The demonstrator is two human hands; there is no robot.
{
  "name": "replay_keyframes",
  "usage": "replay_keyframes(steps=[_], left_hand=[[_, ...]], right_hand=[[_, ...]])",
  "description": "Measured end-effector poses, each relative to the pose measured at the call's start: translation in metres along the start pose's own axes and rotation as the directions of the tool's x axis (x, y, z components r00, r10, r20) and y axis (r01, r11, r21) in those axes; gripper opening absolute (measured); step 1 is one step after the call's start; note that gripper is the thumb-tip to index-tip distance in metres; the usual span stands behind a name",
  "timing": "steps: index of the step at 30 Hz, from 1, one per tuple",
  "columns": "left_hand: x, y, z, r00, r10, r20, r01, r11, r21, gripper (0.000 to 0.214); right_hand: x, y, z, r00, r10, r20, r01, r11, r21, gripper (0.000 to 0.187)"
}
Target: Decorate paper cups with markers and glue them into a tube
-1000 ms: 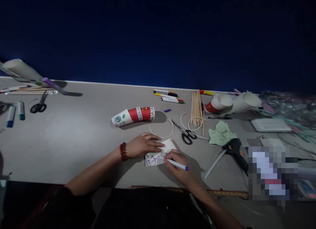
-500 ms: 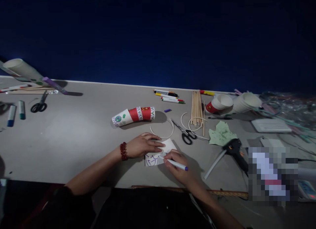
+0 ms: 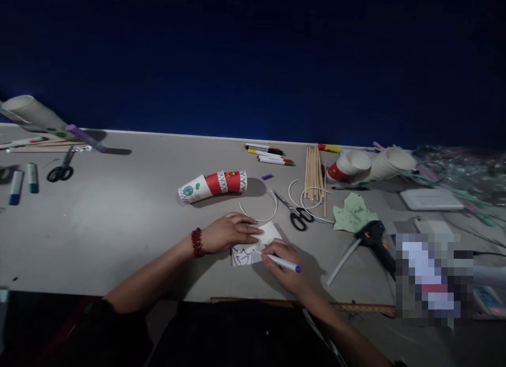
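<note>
My left hand, with a red bead bracelet on the wrist, lies flat with its fingers stretched over a white piece of paper on the grey table. Purple zigzag lines are drawn on the paper's near edge. My right hand is closed round a white marker with a purple end, and its tip touches the paper.
A row of nested paper cups lies behind the paper. Further right are white rings, scissors, wooden sticks, markers, stacked cups, a green paper scrap and a glue gun. At far left lie scissors and glue sticks.
</note>
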State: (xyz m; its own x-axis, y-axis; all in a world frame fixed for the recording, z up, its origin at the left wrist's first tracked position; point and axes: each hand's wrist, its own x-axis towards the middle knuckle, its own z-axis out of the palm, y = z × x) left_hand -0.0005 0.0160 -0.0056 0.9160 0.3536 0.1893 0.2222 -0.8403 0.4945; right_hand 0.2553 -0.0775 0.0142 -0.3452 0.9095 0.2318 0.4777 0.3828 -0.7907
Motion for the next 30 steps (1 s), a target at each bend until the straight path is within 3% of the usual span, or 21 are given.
replay_keyframes(steps=[20, 30], left_hand=[[0.0002, 0.0002, 0.0006, 1.000, 0.000, 0.006, 0.001, 1.000, -0.012, 0.042], [0.0001, -0.0005, 0.0009, 1.000, 0.009, -0.008, -0.009, 1.000, -0.013, 0.040]], right_hand=[[-0.0003, -0.0011, -0.0008, 1.000, 0.009, 0.004, -0.009, 0.999, 0.035, 0.018], [-0.0028, -0.0016, -0.0006, 0.998, 0.005, -0.067, -0.001, 0.998, 0.060, 0.021]])
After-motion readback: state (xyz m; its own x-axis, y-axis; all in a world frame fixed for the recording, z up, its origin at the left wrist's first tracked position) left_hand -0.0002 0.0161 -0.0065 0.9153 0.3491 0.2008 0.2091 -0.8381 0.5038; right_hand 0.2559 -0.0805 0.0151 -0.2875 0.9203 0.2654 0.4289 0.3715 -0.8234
